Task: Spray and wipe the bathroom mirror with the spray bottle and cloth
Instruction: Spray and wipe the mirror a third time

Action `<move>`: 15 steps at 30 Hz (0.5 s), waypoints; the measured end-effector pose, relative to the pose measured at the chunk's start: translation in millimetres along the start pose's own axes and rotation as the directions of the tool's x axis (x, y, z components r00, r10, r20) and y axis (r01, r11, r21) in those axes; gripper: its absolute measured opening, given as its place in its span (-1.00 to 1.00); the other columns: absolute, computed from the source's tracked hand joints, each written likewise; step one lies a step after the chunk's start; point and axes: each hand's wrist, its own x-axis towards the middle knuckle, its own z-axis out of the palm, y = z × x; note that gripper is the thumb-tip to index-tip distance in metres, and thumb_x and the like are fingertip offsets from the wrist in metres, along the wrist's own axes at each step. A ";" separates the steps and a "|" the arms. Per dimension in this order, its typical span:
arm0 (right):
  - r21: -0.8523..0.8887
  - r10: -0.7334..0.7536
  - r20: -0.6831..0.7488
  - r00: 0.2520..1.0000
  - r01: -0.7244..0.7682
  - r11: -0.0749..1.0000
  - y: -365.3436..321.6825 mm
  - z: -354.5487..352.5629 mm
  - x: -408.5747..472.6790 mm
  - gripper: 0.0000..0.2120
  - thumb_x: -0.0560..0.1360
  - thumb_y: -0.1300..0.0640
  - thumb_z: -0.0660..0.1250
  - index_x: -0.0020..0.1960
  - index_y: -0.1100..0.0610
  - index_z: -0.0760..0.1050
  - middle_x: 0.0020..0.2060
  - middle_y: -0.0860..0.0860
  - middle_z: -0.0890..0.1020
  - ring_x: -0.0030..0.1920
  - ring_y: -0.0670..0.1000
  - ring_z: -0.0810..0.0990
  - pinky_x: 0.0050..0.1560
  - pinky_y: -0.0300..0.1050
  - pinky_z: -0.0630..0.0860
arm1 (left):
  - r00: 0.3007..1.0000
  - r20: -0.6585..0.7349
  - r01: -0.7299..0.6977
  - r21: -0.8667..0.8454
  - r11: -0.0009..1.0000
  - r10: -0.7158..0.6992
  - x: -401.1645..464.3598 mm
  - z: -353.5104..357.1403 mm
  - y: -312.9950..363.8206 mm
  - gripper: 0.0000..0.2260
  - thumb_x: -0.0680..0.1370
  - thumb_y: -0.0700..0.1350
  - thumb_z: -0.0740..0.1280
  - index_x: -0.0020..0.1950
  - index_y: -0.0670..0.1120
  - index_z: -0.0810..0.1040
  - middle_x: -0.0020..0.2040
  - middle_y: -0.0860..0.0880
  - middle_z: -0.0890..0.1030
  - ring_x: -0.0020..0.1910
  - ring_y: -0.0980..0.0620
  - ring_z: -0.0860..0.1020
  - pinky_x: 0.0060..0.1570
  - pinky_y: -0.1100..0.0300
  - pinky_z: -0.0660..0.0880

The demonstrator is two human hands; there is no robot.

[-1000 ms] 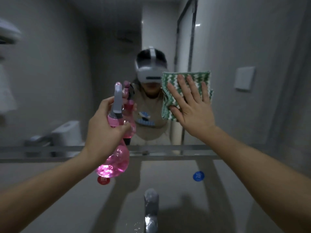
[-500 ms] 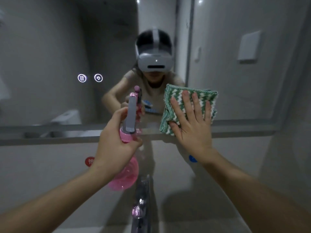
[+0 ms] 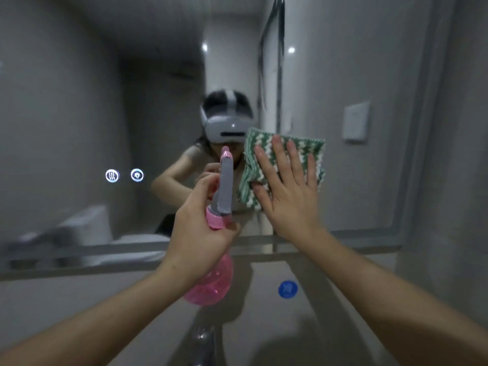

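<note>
The bathroom mirror (image 3: 79, 114) fills the upper part of the head view and reflects me. My left hand (image 3: 200, 233) grips the neck of a pink spray bottle (image 3: 211, 283) with a grey head, its nozzle pointing at the glass. My right hand (image 3: 287, 196) presses a green and white striped cloth (image 3: 306, 149) flat against the lower mirror with straight, spread fingers. The cloth sits just right of the bottle's nozzle.
Two lit touch icons (image 3: 124, 175) glow on the mirror at the left. A ledge (image 3: 79, 254) runs under the mirror. Below it the wall carries a blue round sticker (image 3: 287, 289), and a tap (image 3: 203, 344) stands at the bottom centre.
My right hand slid the cloth down the glass to the mirror's lower edge, then back up a little. The bottle stayed in my left hand, beside the cloth.
</note>
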 end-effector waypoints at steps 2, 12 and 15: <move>0.016 0.008 0.002 1.000 -0.009 1.000 11.8 -10.7 43.1 -0.46 0.61 -0.19 -0.16 0.53 -0.01 0.03 0.52 0.07 0.12 0.51 0.03 0.02 0.46 0.16 -0.08 | 1.000 -0.023 0.002 -0.020 1.000 -0.003 23.9 -3.0 19.0 -0.40 0.30 -0.40 0.44 0.20 0.10 0.40 -0.05 0.29 0.56 -0.07 0.34 0.53 -0.15 0.45 0.47; 0.002 -0.042 -0.035 0.999 0.042 0.999 52.8 -65.6 247.6 -0.46 0.59 -0.20 -0.17 0.54 -0.11 -0.07 0.54 0.02 0.01 0.53 0.05 -0.06 0.45 0.04 -0.29 | 0.963 -0.258 -0.085 -0.041 0.996 0.072 160.3 -48.7 116.5 -0.50 0.30 -0.30 0.45 0.06 0.20 0.46 -0.09 0.09 0.63 -0.12 0.03 0.61 -0.10 -0.02 0.59; -0.033 -0.079 -0.025 0.997 0.078 0.996 58.0 -77.7 300.0 -0.45 0.56 -0.22 -0.27 0.52 -0.15 -0.19 0.54 -0.01 -0.08 0.53 0.03 -0.15 0.43 0.05 -0.34 | 0.948 -0.311 -0.091 -0.065 0.994 0.066 197.8 -69.6 138.6 -0.49 0.32 -0.38 0.41 -0.01 0.21 0.46 -0.16 0.11 0.63 -0.16 0.04 0.62 -0.19 0.11 0.57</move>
